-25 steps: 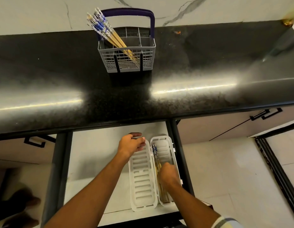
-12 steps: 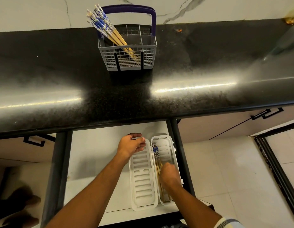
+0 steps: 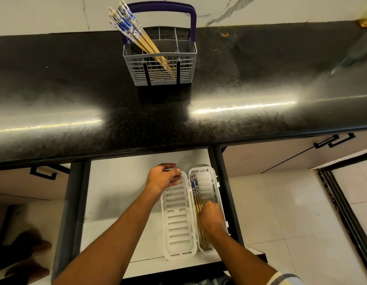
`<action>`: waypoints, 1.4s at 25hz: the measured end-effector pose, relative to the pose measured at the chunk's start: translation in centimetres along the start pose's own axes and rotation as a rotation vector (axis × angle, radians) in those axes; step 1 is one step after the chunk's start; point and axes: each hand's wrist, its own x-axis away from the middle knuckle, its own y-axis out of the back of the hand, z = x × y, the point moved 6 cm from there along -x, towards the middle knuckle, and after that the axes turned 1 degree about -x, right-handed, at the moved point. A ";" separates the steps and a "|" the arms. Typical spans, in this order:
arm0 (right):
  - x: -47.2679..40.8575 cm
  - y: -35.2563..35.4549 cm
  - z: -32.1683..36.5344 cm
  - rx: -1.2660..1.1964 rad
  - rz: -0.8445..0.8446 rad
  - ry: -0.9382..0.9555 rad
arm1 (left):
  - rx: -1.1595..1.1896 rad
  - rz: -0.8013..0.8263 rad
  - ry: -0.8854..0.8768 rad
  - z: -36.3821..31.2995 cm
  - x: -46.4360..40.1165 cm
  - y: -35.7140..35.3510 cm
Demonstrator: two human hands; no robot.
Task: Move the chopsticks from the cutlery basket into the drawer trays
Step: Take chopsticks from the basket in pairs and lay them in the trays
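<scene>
Black speckled stone table (image 3: 75, 95) runs below a white marbled wall; beneath it a white pull-out drawer (image 3: 121, 202) stands open. Grey plastic mesh cutlery basket with a dark blue handle (image 3: 162, 64) sits on the table near the wall, with a bundle of bamboo chopsticks with blue-and-white patterned tops (image 3: 135, 36) leaning up and left out of it. In the drawer, two long white slotted plastic trays lie side by side, touching: the left tray (image 3: 177, 219) holds nothing visible; the right tray (image 3: 209, 188) holds several chopsticks (image 3: 196, 194) laid lengthwise, patterned ends toward the wall. Right hand (image 3: 212, 220) is over the right tray, fingers curled down at the chopsticks; whether its grip is on them or merely nudging them, cannot tell. Left hand (image 3: 163, 178) rests on the far end of the left tray, fingers bent over its rim, steadying it. Judgement: placing step, one batch being settled. Next move likely calls for reaching to the basket for the remaining bundle.
</scene>
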 end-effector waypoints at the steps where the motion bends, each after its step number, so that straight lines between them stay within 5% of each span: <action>1: 0.0 0.0 0.0 -0.001 -0.003 0.006 | -0.001 -0.001 -0.001 0.0 0.0 -0.1; 13: -0.1 0.3 -0.2 -0.012 0.024 0.025 | -0.016 -0.016 -0.038 -0.7 0.4 0.1; 17: 0.0 3.3 0.9 -0.107 -0.039 -0.009 | -0.125 0.103 -0.063 -1.8 1.2 0.0; 23: 0.5 16.5 12.0 -0.353 -0.229 0.357 | -0.351 0.273 -0.256 -10.9 3.8 -0.1; 28: 2.1 27.5 21.7 -0.423 -0.532 0.633 | -0.154 0.095 -0.453 -24.2 5.8 3.2; 35: 0.0 31.2 31.6 -0.369 -0.435 0.728 | 0.011 -0.237 -0.530 -33.1 4.8 8.5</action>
